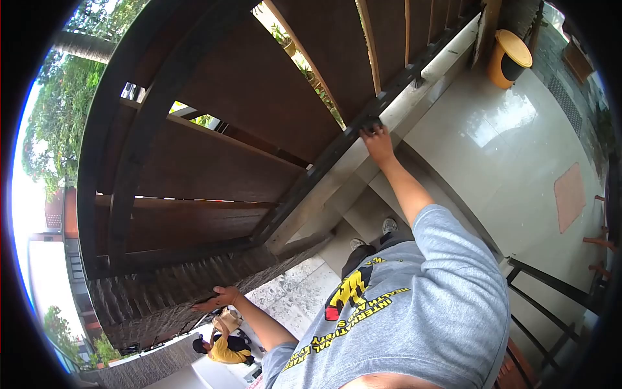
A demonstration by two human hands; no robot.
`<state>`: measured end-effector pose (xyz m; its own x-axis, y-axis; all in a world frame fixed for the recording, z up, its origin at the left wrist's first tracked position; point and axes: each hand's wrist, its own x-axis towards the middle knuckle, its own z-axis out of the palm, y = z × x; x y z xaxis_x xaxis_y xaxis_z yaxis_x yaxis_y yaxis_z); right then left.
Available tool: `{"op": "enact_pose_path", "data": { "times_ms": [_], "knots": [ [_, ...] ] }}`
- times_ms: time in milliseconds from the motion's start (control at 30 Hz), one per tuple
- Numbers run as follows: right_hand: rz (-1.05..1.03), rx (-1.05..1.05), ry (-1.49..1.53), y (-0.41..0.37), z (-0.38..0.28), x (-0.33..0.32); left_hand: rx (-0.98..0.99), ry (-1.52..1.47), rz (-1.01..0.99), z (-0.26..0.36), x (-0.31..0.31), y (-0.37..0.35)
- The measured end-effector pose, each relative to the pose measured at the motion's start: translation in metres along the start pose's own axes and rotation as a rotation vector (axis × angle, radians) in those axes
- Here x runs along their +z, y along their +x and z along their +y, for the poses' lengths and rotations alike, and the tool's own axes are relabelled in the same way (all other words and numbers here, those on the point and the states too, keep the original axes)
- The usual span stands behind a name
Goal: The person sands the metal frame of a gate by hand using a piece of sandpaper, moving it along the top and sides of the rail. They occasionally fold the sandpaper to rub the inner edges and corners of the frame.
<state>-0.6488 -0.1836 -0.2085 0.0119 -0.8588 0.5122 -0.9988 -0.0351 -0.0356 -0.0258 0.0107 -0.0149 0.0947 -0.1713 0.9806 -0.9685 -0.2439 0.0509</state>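
Observation:
My right hand (pixel 377 144) is raised ahead of me, its fingers curled on a small dark item (pixel 370 123) against the black lower rail (pixel 317 170) of a brown slatted panel (pixel 259 91). What this item is cannot be made out. Below the rail runs a pale ledge (pixel 343 175). On the left, my left hand (pixel 223 297) rests against the edge of a rough dark stone wall (pixel 168 292), its fingers spread and nothing seen in them.
A yellow and black bin (pixel 508 59) stands on the tiled floor (pixel 479 149) at the upper right, with a pink mat (pixel 570 198) farther down. Black metal bars (pixel 551 285) lie at my right. At the lower left is a person in yellow (pixel 228 348).

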Motion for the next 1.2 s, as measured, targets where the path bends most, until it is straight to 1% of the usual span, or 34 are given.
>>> {"op": "enact_pose_path", "data": {
  "times_ms": [100, 133, 233, 267, 367, 467, 567, 667, 767, 800, 833, 933, 1000, 1033, 1100, 1133, 1167, 1200],
  "knots": [
    [0.049, 0.008, -0.04, 0.002, 0.014, 0.0, -0.025, 0.005, -0.009, 0.0, -0.002, 0.0],
    [-0.016, -0.17, -0.001, 0.002, 0.019, -0.001, -0.033, 0.003, -0.014, 0.002, 0.0, 0.0],
    [0.017, 0.138, -0.004, 0.006, 0.03, -0.007, -0.033, 0.011, -0.02, -0.001, 0.0, -0.001],
    [-0.006, 0.282, 0.017, 0.008, 0.032, -0.011, -0.028, 0.011, -0.02, -0.002, 0.001, -0.002],
    [-0.059, -0.201, 0.013, 0.002, 0.053, -0.004, -0.015, 0.018, -0.016, -0.001, 0.003, -0.001],
    [-0.071, 0.323, -0.064, -0.001, 0.06, -0.016, -0.015, 0.057, -0.015, -0.002, 0.0, -0.001],
    [-0.214, 0.086, 0.115, -0.005, 0.064, -0.017, -0.021, 0.06, -0.027, -0.001, -0.002, 0.001],
    [-0.098, 0.183, 0.139, -0.012, 0.056, -0.028, -0.036, 0.048, -0.031, 0.001, -0.003, 0.001],
    [0.031, -0.195, 0.143, -0.018, 0.06, -0.029, -0.047, 0.033, -0.034, 0.006, -0.004, -0.001],
    [-0.019, -0.169, 0.102, -0.018, 0.06, -0.028, -0.05, 0.025, -0.036, 0.008, -0.005, 0.0],
    [0.006, -0.006, 0.2, -0.019, 0.058, -0.029, -0.053, 0.019, -0.037, 0.009, -0.007, 0.001],
    [0.076, 0.505, 0.468, -0.016, 0.059, -0.024, -0.14, 0.096, -0.17, 0.021, -0.028, 0.007],
    [0.106, 0.887, 0.616, -0.022, 0.06, -0.011, -0.159, 0.143, -0.149, 0.049, -0.041, 0.008],
    [0.093, 0.968, 0.746, -0.023, 0.055, -0.004, -0.166, 0.167, -0.141, 0.069, -0.046, 0.005],
    [0.056, 1.146, 1.014, -0.027, 0.026, 0.019, -0.16, -0.168, -0.074, 0.139, -0.035, -0.026],
    [-0.027, 1.217, 1.163, -0.031, 0.01, 0.053, -0.165, -0.295, -0.209, 0.176, -0.034, -0.032],
    [-0.032, 1.224, 1.28, -0.023, -0.015, 0.033, -0.173, -0.42, -0.344, 0.21, -0.033, -0.036],
    [-0.068, 1.244, 1.301, -0.01, -0.041, 0.002, -0.186, -0.581, -0.466, 0.235, -0.027, -0.039]
  ]
}}
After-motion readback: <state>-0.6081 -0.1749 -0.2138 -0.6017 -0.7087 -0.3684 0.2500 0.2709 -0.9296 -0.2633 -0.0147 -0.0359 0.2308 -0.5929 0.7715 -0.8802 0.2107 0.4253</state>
